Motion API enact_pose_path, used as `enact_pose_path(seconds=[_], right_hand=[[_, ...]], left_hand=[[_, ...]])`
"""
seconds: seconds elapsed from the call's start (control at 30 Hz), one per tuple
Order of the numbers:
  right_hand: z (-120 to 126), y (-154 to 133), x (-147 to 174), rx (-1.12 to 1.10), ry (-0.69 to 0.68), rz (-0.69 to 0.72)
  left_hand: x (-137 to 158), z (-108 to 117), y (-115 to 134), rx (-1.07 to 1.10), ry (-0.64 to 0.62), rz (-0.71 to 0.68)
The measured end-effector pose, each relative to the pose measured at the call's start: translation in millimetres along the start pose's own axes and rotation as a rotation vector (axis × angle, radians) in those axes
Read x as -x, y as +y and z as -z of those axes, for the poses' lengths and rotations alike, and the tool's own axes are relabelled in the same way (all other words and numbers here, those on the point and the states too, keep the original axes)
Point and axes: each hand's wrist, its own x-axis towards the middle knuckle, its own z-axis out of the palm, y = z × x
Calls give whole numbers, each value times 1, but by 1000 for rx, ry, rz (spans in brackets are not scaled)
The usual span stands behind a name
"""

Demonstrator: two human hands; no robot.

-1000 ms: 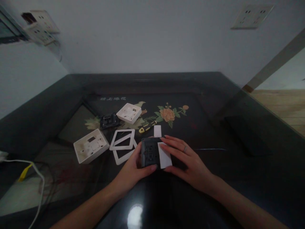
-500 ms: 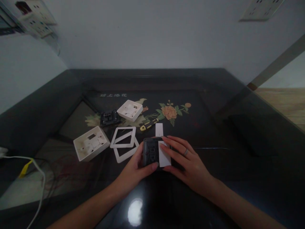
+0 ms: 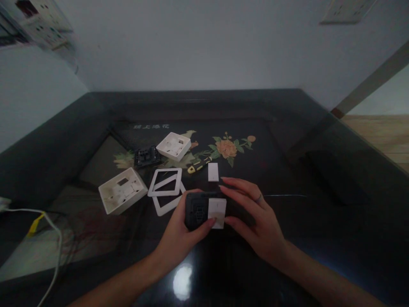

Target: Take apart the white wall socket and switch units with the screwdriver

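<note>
My left hand [image 3: 182,226] grips a black wall switch module [image 3: 196,213], its thumb across the front. A white rocker plate [image 3: 217,209] covers the module's right part, and the left thumb tip rests on its lower edge. Beside the module's right side is my right hand [image 3: 255,213], fingers apart and holding nothing; whether its fingertips touch the module is hard to tell. Just beyond the module, a second white rocker plate [image 3: 213,172] lies on the table. To the left lie two white square frames, the upper frame [image 3: 153,183] overlapping the lower frame [image 3: 168,208].
Two white mounting boxes, a near box [image 3: 123,192] and a far box [image 3: 174,146], sit on the black table [image 3: 319,256]. Between them lies another black module [image 3: 147,157]. A yellow-and-black tool [image 3: 200,165] lies beyond the rocker plate. A white cable [image 3: 59,243] runs at left.
My right hand's fingers have come off the rocker plate and moved slightly right. The module has shifted a little left and tilted, and my left thumb now lies on the plate.
</note>
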Motion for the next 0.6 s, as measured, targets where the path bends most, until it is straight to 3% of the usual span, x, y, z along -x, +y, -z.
enact_pose_path(seconds=[0.17, 0.33, 0.6], right_hand=[[3, -2, -5, -241, -16, -236], [-1, -6, -4, -412, -3, -309], [-6, -7, 0, -443, 60, -344]], left_hand=[[6, 0, -5, -116, -69, -127], [8, 1, -11, -186, -94, -170], [8, -2, -7, -181, -82, -124]])
